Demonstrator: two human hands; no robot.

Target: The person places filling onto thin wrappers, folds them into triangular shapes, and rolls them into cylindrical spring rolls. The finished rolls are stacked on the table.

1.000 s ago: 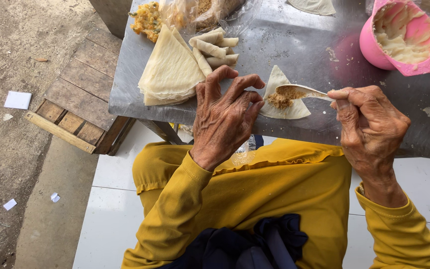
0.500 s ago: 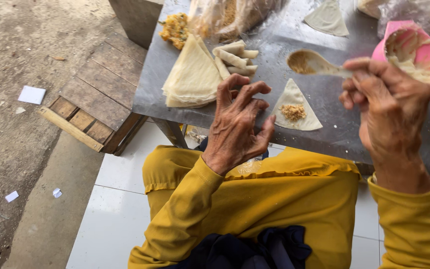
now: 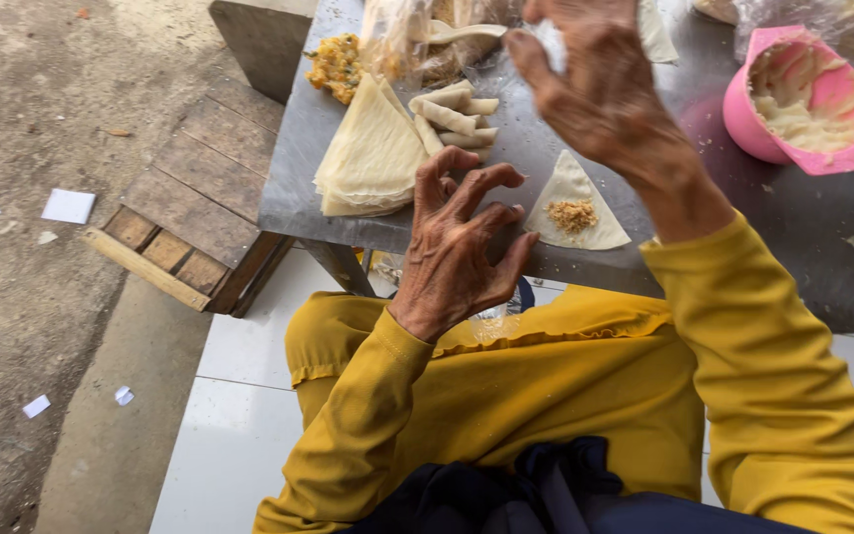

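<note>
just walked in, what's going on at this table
A person in yellow sleeves is filling pastry wrappers. The right hand reaches a spoon to the filling bag. The left hand hovers, fingers curled, beside a triangular wrapper with filling on it. Stacked wrappers and finished rolls lie nearby.

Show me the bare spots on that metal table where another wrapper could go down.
Bare metal lies on the table between the filled triangle wrapper and the pink bowl, running to the near edge. Crowded: the far left, with the wrapper stack, rolled pieces, filling heap and bag.
</note>
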